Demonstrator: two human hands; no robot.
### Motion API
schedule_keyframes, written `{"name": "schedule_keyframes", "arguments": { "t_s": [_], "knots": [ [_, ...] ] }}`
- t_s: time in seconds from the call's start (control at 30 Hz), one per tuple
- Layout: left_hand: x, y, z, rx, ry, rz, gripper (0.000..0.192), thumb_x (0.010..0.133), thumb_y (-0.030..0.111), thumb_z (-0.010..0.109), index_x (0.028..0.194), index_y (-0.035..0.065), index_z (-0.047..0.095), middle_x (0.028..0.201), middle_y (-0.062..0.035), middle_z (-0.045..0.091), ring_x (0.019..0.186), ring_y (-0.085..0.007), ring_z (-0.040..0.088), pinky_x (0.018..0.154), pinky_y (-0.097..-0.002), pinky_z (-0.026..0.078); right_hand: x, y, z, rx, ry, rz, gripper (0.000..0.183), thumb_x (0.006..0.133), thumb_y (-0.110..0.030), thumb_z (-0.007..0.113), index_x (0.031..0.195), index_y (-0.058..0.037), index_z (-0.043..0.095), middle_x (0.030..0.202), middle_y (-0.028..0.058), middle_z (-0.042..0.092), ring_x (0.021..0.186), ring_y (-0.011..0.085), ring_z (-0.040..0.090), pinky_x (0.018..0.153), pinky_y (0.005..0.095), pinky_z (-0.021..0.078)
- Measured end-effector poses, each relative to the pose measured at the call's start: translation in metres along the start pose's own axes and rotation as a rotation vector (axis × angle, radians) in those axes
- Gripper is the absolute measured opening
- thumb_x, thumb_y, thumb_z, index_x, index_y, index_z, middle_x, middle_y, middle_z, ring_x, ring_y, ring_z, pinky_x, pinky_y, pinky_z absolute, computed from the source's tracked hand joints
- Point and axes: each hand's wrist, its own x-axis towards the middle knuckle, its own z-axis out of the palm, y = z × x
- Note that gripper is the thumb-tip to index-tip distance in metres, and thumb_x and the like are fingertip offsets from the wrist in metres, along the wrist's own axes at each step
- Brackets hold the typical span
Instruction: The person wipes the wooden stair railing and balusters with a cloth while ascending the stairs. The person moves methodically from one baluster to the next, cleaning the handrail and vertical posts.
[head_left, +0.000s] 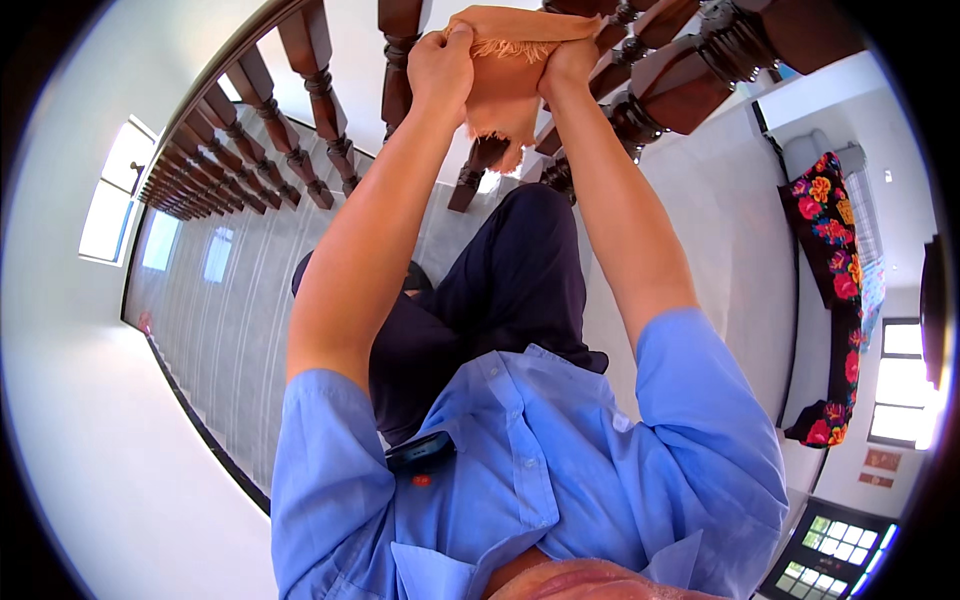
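An orange cloth with frayed edges (506, 94) is stretched between my two hands near the top of the view, its upper part folded over. My left hand (442, 71) pinches the cloth's left side, thumb on top. At the right side, my right hand (570, 67) grips it from below, its fingers partly hidden by the cloth. Dark, glossy turned wooden balusters (397, 67) stand behind and on both sides of the cloth. Whether the cloth touches one of them I cannot tell.
A row of balusters (255, 82) runs left beside grey stairs (225, 300). My bent knee (536, 217) is below my hands. On the right, a floral cloth (844, 277) covers part of a seat. A phone (424, 452) sticks out of my shirt pocket.
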Motion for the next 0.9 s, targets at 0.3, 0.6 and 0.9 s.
{"name": "schedule_keyframes", "arguments": {
  "t_s": [0.3,0.6,0.9],
  "knots": [
    [0.003,-0.006,0.009,0.023,-0.026,0.024,0.033,0.096,0.031,0.070,0.089,-0.0021,0.071,0.078,-0.0058,0.067,0.072,-0.0146,0.059,0.069,-0.0340,0.049,-0.016,-0.018,0.005,0.146,-0.189,0.203,0.036,0.107,-0.028,0.046,0.121,0.0001,0.063,0.119,0.0150,0.070,0.103,0.0278,0.071,0.092,0.0424,0.0590],
    [0.030,-0.032,0.061,-0.044,-0.104,0.354,0.037,0.104,0.034,0.060,0.102,-0.0016,0.071,0.084,-0.0041,0.068,0.078,-0.0130,0.059,0.073,-0.0302,0.048,-0.085,0.013,-0.018,-0.022,-0.270,-0.134,0.043,0.110,-0.031,0.045,0.144,-0.0039,0.047,0.136,0.0065,0.058,0.126,0.0213,0.057,0.110,0.0378,0.0444],
    [-0.001,-0.045,0.077,0.152,-0.231,0.620,0.042,0.110,0.038,0.041,0.114,-0.0021,0.053,0.102,-0.0204,0.055,0.094,-0.0338,0.052,0.088,-0.0426,0.043,-0.057,-0.032,-0.005,-0.634,-0.176,-0.222,0.054,0.103,-0.048,0.055,0.139,-0.0069,0.055,0.122,0.0121,0.067,0.110,0.0223,0.064,0.094,0.0339,0.0502]
  ]
}}
